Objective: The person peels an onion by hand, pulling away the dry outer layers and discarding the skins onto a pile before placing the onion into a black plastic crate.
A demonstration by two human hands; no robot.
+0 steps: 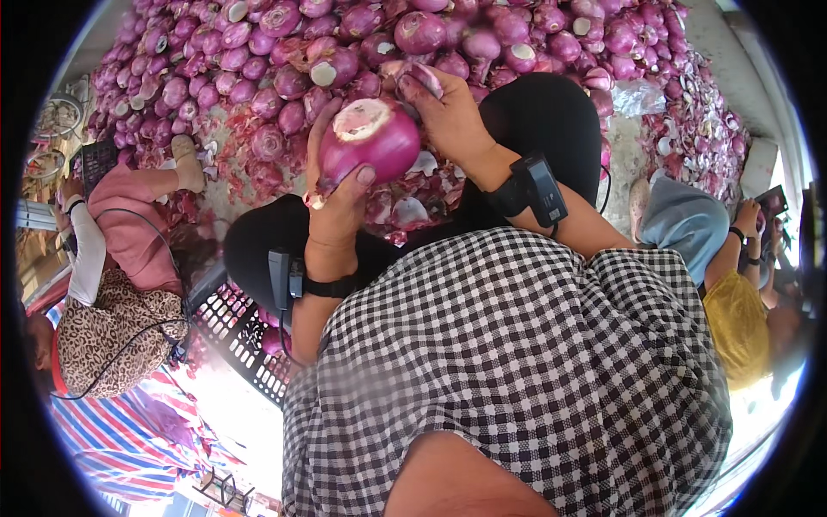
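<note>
A large red onion (375,145) with a pale cut top rests in my left hand (339,187), its fingers around the side and the thumb on the front. Just to its right, my right hand (446,110) grips a piece of purple onion skin (423,77) between thumb and fingers; whether a blade is also in that hand cannot be told. Behind both hands rises a big heap of red onions (420,32), some with pale cut ends. Loose peelings (410,210) lie below the hands, between my knees.
A black plastic crate (242,349) holding onions stands by my left side. A co-worker in a leopard-print top (116,336) sits at left, another in a yellow top (736,323) at right. A clear plastic bag (638,98) lies near the heap. Cables hang from the wrist devices.
</note>
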